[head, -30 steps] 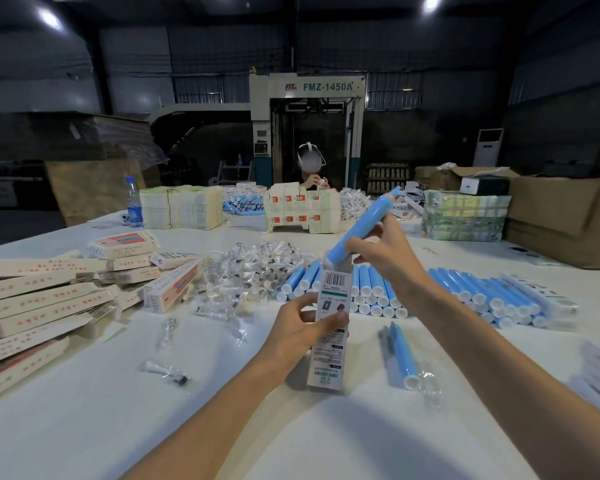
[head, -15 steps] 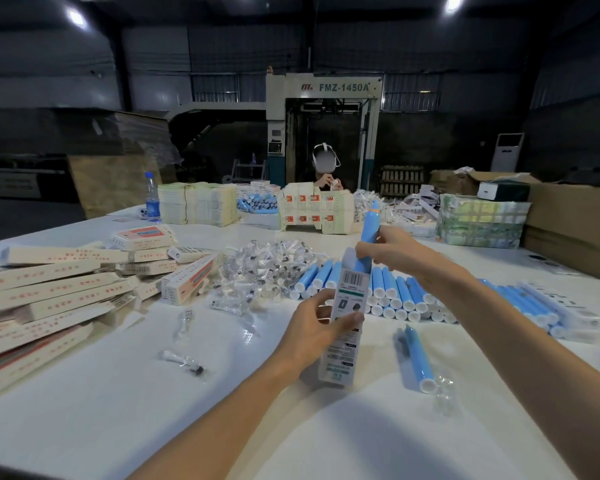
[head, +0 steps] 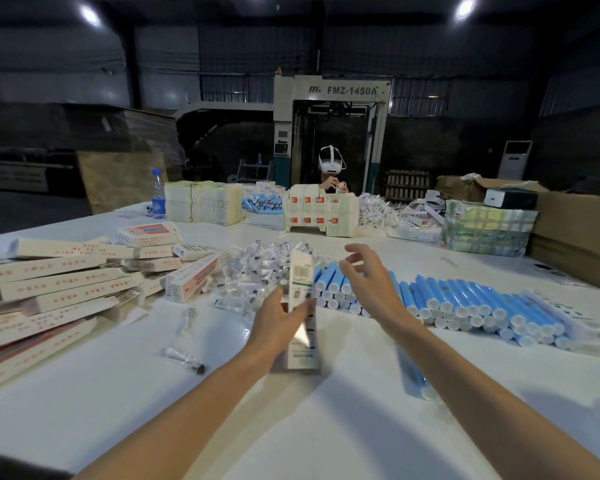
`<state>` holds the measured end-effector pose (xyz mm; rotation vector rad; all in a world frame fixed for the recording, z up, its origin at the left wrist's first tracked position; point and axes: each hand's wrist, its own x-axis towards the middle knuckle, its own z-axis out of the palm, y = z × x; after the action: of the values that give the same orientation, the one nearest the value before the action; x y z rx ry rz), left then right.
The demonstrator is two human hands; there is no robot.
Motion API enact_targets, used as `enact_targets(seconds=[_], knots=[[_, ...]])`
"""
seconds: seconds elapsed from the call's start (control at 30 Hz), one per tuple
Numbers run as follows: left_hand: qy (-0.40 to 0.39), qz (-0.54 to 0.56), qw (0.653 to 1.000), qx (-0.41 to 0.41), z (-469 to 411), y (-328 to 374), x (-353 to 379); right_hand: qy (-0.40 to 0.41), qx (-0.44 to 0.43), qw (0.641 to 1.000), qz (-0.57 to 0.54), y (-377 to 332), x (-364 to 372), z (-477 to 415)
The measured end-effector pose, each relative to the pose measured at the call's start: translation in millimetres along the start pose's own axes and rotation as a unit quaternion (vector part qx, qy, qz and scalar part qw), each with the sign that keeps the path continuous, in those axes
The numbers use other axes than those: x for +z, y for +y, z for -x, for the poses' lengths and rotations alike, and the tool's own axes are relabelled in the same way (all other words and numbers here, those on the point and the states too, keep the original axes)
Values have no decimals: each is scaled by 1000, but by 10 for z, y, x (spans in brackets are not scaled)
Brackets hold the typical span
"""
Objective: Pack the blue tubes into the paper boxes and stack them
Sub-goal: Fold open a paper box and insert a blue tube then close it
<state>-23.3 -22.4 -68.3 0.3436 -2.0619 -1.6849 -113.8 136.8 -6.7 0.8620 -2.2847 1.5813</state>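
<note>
From where I'm standing, the left hand (head: 279, 327) is gripping a paper box (head: 300, 271) upright, fingers curling round its lower half. The right hand (head: 368, 275) is hovering at the box's 2 o'clock, fingers spread and holding nothing, just over the blue tubes (head: 465, 303) lying in a row on the table (head: 118, 393). A loose blue tube (head: 413, 372) is lying at 4 o'clock. I cannot tell what the box is holding. Packed boxes (head: 49, 289) are lying heaped at 9 o'clock.

White table (head: 84, 393): water bottle (head: 158, 194) far left, person in headset (head: 331, 164) opposite, machine (head: 329, 95) behind, cardboard carton (head: 575, 230) right.
</note>
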Motion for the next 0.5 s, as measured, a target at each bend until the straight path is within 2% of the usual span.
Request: enact_targets(seconds=[0.1,0.2,0.3,0.5], knots=[[81,-84,993,18,-52,-39,-263,-3,-34,999,37,101,311,-31],[167,-152,973,55,-20,-113,-503,-85,-86,989,89,181,706,-92],[243,-186,948,84,-13,-151,-598,-167,-144,962,159,243,1111,-194],[274,-192,939,83,-28,-185,-617,-214,-224,892,329,221,1748,-324]])
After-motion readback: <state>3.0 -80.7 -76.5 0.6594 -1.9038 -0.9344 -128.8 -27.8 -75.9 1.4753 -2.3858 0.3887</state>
